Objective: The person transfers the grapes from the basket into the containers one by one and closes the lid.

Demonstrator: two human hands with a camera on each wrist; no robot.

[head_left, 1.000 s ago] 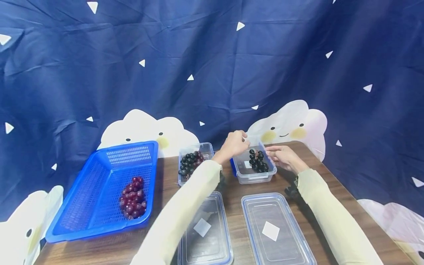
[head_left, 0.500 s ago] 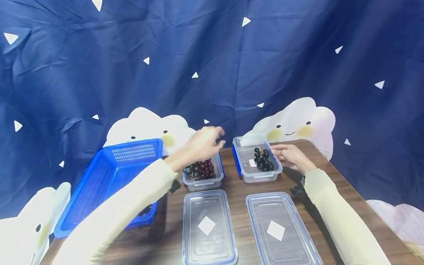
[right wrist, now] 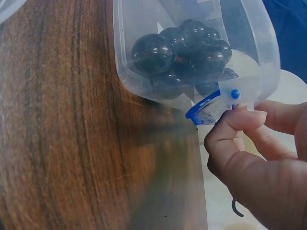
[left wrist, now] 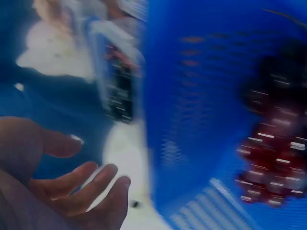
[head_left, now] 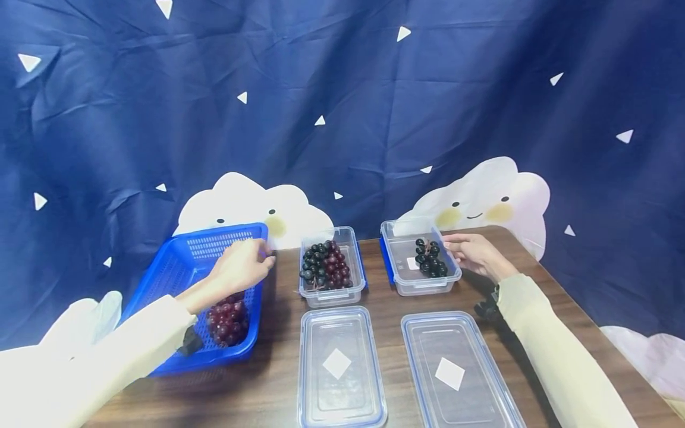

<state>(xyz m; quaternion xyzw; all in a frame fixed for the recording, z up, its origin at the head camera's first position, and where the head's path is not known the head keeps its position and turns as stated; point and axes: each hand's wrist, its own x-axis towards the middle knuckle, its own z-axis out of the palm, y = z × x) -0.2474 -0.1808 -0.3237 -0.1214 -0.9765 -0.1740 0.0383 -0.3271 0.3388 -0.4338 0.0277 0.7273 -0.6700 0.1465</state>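
Note:
My left hand [head_left: 241,264] is over the right side of the blue basket [head_left: 225,355], its fingers loosely bent and holding nothing. Below it in the basket lies a bunch of red grapes [head_left: 229,322], partly covered by the hand and wrist; these grapes [left wrist: 273,163] blur in the left wrist view. My right hand [head_left: 473,252] pinches the right rim of a clear plastic container [head_left: 425,287], by a blue-edged side clip [right wrist: 208,109]. Inside that container is a bunch of black grapes [head_left: 430,260].
Left of it stands a second clear container [head_left: 334,297] with black grapes [head_left: 314,261] and red grapes [head_left: 338,270]. Two clear lids with white diamond labels, the left lid [head_left: 342,395] and the right lid [head_left: 464,386], lie in front on the wooden table [head_left: 267,380].
My left hand has left the right container, passed over the left container and come above the basket. My right hand has stayed at the right container's rim. The view has shifted slightly.

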